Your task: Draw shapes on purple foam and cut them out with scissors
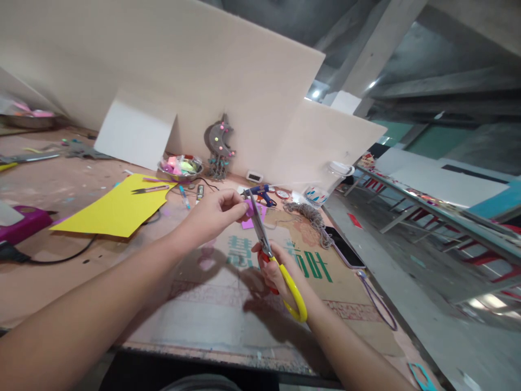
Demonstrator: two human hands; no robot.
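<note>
My left hand (223, 213) pinches a small purple piece (248, 208), its fingers closed on the near edge. In my right hand (273, 267) is a pair of scissors (264, 241) with red and yellow handles. Their blades point up and away from me, slightly parted at the tips, and meet the purple piece beside my left fingertips. Behind the blades lies a larger purple sheet (259, 216) on the cardboard (354, 293), which carries green printed characters. Part of that sheet is hidden by the blades and the held piece.
Left of my hands lies a yellow sheet (109, 212) with a craft knife (150, 189) on it. Farther back are a bowl of coloured clay (182, 167), a blue glue gun (260, 191) and grey cord (311, 217). A phone (345, 248) rests by the right table edge.
</note>
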